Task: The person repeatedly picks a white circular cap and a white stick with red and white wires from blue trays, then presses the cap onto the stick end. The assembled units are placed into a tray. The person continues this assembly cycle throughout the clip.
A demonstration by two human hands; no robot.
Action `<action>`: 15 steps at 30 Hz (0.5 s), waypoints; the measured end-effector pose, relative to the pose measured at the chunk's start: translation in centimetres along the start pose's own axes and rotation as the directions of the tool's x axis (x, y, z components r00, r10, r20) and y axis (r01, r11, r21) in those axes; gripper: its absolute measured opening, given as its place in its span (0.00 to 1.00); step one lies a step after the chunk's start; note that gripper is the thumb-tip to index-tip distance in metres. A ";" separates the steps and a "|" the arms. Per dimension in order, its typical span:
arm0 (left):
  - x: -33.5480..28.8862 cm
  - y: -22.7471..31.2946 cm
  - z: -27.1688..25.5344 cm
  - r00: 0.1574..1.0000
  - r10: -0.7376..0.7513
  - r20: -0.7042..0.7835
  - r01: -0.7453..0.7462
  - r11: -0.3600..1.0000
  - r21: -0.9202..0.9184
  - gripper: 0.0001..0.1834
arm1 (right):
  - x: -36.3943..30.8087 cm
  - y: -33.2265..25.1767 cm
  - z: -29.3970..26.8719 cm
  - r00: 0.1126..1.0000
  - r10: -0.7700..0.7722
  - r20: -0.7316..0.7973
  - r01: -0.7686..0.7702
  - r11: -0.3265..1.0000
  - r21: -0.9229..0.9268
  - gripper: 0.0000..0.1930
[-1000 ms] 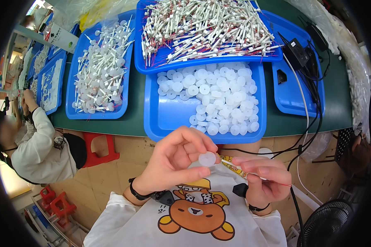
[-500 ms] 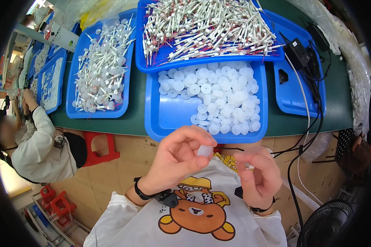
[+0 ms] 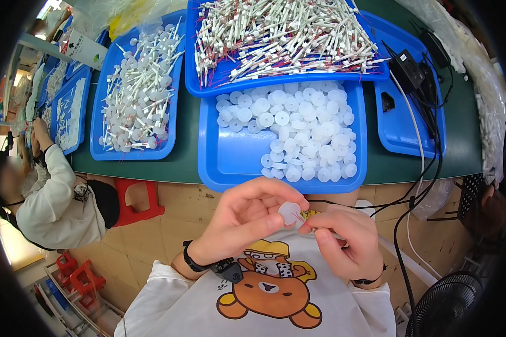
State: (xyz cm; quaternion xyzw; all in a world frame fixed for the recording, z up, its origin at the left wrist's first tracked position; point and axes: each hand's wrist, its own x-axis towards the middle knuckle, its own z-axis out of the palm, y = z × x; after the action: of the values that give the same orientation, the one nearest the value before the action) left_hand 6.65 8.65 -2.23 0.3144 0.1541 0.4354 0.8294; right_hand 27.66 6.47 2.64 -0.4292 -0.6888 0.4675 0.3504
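In front of my chest, my left hand (image 3: 244,219) pinches a frosted white plastic disc (image 3: 289,213) between thumb and fingers. My right hand (image 3: 346,238) is closed, its fingertips beside the disc, on a small piece with thin red wires (image 3: 300,216). The wires reach the disc's face; most of that piece is hidden by my fingers. Just beyond my hands, a blue tray (image 3: 225,160) holds many similar loose discs (image 3: 306,132). Overlapping its far side is another blue tray (image 3: 287,84) heaped with white sticks (image 3: 287,42) with red wires.
A blue tray (image 3: 95,143) at the left holds sticks with discs on them. Right of the middle trays, black adapters (image 3: 407,70) and cables lie over another blue tray (image 3: 396,135). A co-worker (image 3: 56,191) sits left; a black fan (image 3: 447,306) stands lower right.
My right hand has moved left and brought the wired piece to the disc. The disc in my left hand has turned so its round face shows.
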 end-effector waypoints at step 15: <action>0.1 -0.4 0.1 0.999 0.006 -0.036 0.001 0.978 0.207 0.21 | 0.5 -0.1 -2.0 0.990 0.048 0.134 -0.026 0.986 -0.165 0.05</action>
State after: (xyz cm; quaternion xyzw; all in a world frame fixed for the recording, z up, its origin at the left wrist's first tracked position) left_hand 7.04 8.50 -2.40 0.3912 0.2132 0.4235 0.7887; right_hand 29.22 7.63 3.47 -0.4359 -0.7392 0.4446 0.2568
